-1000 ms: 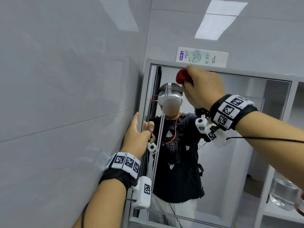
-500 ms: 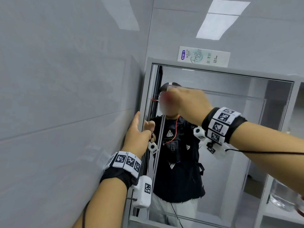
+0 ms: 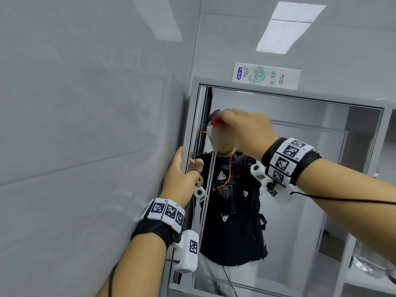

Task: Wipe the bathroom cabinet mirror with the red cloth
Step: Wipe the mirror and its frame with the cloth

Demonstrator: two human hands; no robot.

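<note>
The cabinet mirror fills the right half of the view in a grey frame. My right hand grips the red cloth and presses it against the upper left part of the glass; only a small red edge of the cloth shows past my fingers. My left hand holds the mirror door's left edge, thumb on the front, fingers behind it. The glass reflects a person in a black top.
A grey tiled wall runs close along the left of the mirror. A toothpaste box lies on top of the cabinet. To the right is an open shelf with a clear glass jar.
My right hand has swept the red cloth down and to the left from the mirror's top edge, then stayed near the upper left. My left hand has kept its hold on the door edge.
</note>
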